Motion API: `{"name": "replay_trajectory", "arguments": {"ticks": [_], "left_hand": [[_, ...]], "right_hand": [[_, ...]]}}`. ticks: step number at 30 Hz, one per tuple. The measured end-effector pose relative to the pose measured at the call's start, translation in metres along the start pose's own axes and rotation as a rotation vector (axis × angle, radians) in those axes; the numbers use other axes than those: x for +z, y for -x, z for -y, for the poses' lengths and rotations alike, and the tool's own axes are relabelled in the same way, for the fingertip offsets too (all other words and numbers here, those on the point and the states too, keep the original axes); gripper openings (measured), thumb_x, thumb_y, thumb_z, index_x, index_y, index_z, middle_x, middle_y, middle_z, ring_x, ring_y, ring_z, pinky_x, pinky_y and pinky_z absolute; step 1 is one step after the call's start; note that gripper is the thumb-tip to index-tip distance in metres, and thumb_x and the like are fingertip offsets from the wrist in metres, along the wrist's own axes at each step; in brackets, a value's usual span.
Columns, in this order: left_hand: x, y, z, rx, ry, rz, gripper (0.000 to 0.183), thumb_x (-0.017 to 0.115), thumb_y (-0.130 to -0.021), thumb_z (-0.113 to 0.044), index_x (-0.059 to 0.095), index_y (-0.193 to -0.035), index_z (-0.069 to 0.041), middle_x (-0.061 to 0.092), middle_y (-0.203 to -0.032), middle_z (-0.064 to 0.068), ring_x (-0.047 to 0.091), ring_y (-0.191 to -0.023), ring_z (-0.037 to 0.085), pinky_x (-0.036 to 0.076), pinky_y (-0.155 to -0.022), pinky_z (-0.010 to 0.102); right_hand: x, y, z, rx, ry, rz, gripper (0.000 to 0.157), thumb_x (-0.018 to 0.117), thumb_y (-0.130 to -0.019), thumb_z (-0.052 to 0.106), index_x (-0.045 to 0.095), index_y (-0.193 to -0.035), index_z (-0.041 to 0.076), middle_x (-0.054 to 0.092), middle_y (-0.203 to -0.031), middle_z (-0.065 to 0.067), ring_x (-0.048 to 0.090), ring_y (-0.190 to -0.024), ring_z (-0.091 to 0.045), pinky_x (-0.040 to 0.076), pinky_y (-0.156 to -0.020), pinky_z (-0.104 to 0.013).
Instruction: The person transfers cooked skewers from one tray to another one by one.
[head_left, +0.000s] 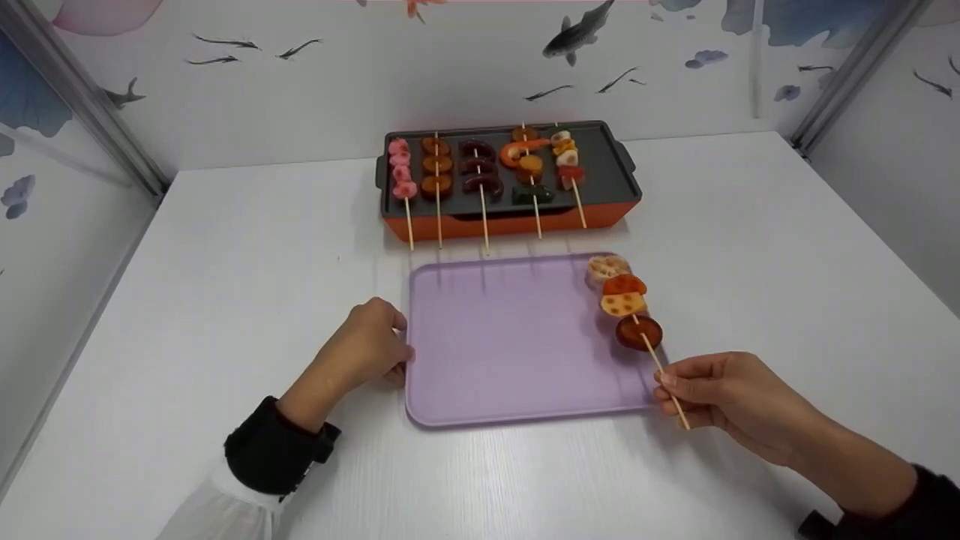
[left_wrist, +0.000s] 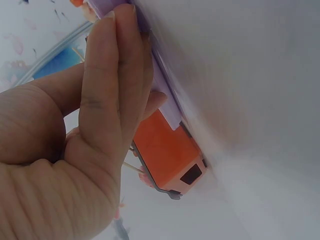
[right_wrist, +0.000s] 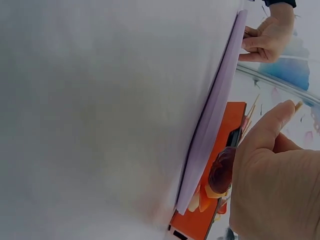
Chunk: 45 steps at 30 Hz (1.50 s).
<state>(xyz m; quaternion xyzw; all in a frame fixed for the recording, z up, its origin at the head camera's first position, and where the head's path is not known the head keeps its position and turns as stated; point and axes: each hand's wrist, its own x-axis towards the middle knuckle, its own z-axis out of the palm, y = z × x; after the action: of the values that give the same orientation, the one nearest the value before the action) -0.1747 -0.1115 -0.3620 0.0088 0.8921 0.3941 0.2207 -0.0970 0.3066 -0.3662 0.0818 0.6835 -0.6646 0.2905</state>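
The right hand (head_left: 739, 397), nearest the viewer, pinches the lower stick of a food skewer (head_left: 624, 304) between thumb and fingers. The skewer's long axis runs away from that hand, leaning left, its food over the right side of the purple tray (head_left: 495, 352); whether it touches the tray, I cannot tell. The left hand (head_left: 367, 341), farther from the skewer, lies across at the tray's left edge, fingers against the rim; I cannot tell whether it grips. Just beyond the tray on the bench (head_left: 225, 247) stands an orange grill (head_left: 611, 176) with five skewers (head_left: 437, 165) side by side. Their sticks jut over its front toward the tray and could snag anything passing there. Behind rises a fish-patterned wall (head_left: 450, 67).
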Motion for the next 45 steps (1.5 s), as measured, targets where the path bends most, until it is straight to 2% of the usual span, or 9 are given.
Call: {"name": "replay_trajectory", "arguments": {"ticks": [9,15,21,24,29,32,38,41,45], "left_hand": [[0.0,0.0,-0.001,-0.004,-0.004,0.002,0.043,0.066,-0.09,0.008,0.055,-0.131,0.017,0.071,-0.072,0.014,0.071,-0.059,0.019,0.058,-0.055,0.026],[-0.001,0.0,-0.001,0.0,0.002,0.0,0.04,0.065,-0.09,0.009,0.057,-0.128,0.017,0.071,-0.072,0.015,0.072,-0.059,0.019,0.058,-0.055,0.027],[-0.001,0.0,-0.002,0.006,-0.01,-0.013,0.041,0.066,-0.09,0.008,0.056,-0.128,0.017,0.071,-0.073,0.015,0.071,-0.058,0.019,0.058,-0.054,0.026],[-0.001,0.0,-0.002,0.015,-0.023,-0.014,0.04,0.066,-0.09,0.008,0.057,-0.128,0.017,0.071,-0.072,0.015,0.071,-0.058,0.019,0.057,-0.053,0.025],[-0.001,-0.001,-0.003,-0.007,-0.033,-0.013,0.04,0.066,-0.09,0.007,0.057,-0.128,0.017,0.07,-0.072,0.015,0.071,-0.057,0.018,0.057,-0.053,0.025],[-0.001,-0.001,-0.004,-0.009,-0.04,-0.013,0.041,0.067,-0.09,0.006,0.057,-0.128,0.017,0.07,-0.072,0.014,0.071,-0.057,0.017,0.057,-0.053,0.025],[0.0,0.0,-0.002,0.001,-0.052,-0.017,0.042,0.067,-0.09,0.005,0.057,-0.129,0.017,0.07,-0.07,0.013,0.07,-0.056,0.017,0.057,-0.053,0.026],[0.001,-0.001,0.0,-0.004,-0.055,-0.021,0.043,0.068,-0.09,0.005,0.056,-0.129,0.017,0.07,-0.07,0.013,0.07,-0.056,0.017,0.056,-0.053,0.026],[0.001,-0.001,-0.001,-0.017,-0.047,-0.021,0.043,0.069,-0.09,0.004,0.056,-0.129,0.016,0.07,-0.074,0.013,0.071,-0.058,0.017,0.057,-0.054,0.026]], "right_hand": [[0.004,-0.001,-0.003,0.049,0.057,-0.041,0.032,0.068,-0.099,0.013,0.066,-0.12,-0.011,0.074,-0.102,-0.013,0.072,-0.085,-0.018,0.061,-0.075,-0.03],[0.009,-0.001,-0.003,0.019,0.32,-0.092,0.033,0.072,-0.097,0.024,0.074,-0.107,-0.007,0.073,-0.081,-0.009,0.068,-0.069,-0.016,0.062,-0.065,-0.033],[0.014,0.001,-0.001,-0.039,0.567,-0.141,0.037,0.075,-0.093,0.036,0.075,-0.094,-0.001,0.069,-0.072,-0.008,0.066,-0.062,-0.019,0.06,-0.058,-0.033],[0.017,0.003,0.0,-0.106,0.7,-0.176,0.035,0.074,-0.093,0.04,0.074,-0.087,0.005,0.065,-0.066,-0.005,0.061,-0.057,-0.018,0.055,-0.05,-0.029],[0.025,0.005,0.002,-0.354,1.016,-0.321,0.023,0.073,-0.096,0.029,0.072,-0.076,0.017,0.05,-0.054,0.008,0.045,-0.048,-0.008,0.035,-0.042,-0.021],[0.03,0.002,0.006,-0.478,1.157,-0.412,0.021,0.075,-0.095,0.025,0.07,-0.074,0.019,0.045,-0.052,0.011,0.04,-0.048,-0.007,0.032,-0.043,-0.022],[0.046,-0.017,0.025,-0.691,1.289,-0.518,0.016,0.079,-0.09,0.024,0.074,-0.089,0.009,0.06,-0.069,0.003,0.05,-0.058,-0.013,0.045,-0.05,-0.028],[0.053,-0.032,0.037,-0.753,1.348,-0.554,0.033,0.078,-0.091,0.028,0.073,-0.112,0.003,0.071,-0.096,-0.011,0.065,-0.08,-0.025,0.059,-0.062,-0.04],[0.056,-0.05,0.055,-0.728,1.376,-0.547,0.06,0.072,-0.094,0.038,0.058,-0.14,0.002,0.057,-0.14,-0.022,0.059,-0.12,-0.04,0.059,-0.081,-0.057]]}}
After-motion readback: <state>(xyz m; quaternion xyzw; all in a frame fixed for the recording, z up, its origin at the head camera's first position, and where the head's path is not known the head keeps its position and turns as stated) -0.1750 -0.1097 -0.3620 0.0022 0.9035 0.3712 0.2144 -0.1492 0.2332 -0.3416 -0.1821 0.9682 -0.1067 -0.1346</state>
